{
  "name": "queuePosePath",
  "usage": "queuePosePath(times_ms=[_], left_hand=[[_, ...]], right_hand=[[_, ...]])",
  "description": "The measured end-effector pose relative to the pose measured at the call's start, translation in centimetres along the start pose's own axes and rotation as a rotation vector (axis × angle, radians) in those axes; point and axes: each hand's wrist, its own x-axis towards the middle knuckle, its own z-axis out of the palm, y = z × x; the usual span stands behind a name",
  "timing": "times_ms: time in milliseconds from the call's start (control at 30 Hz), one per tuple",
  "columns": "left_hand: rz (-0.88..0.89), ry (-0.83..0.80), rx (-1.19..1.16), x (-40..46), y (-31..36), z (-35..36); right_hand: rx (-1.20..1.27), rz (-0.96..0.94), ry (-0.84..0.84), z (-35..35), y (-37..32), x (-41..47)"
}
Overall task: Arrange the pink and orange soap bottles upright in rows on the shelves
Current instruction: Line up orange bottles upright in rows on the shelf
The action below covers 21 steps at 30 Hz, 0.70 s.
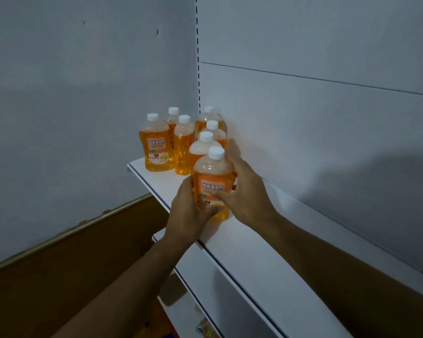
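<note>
Both hands, L [188, 211] + R [244, 196], grip upright orange bottle [211, 172].

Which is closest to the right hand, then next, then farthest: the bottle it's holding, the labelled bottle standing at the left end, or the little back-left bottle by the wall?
From the right hand:
1. Held bottle, gripped in both hands at the shelf front.
2. Left-end labelled bottle, standing to the left.
3. Back-left bottle, behind it, near the wall.

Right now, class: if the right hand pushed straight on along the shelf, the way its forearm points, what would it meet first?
Most likely the next orange bottle, standing right behind the held bottle that the right hand grips. Depth is hard to judge, so the gap between them is unclear.
</note>
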Motion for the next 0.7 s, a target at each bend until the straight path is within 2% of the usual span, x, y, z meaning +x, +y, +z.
queuePosePath(times_ms=[433, 633, 700], left_hand=[[0.051, -0.069, 0.036, 3.6, -4.0, -0.6], [0.037, 0.058, 0.169, 1.1, -3.9, -1.8], [0.084, 0.035, 0.164, 0.1, -3.8, -2.1]], right_hand=[[-0.059, 0.022, 0.069, 4.1, 0.7, 2.3], [-0.101, 0.072, 0.103, 3.3, -0.7, 0.6], [-0.146, 0.134, 0.118, 2.5, -1.4, -0.7]])
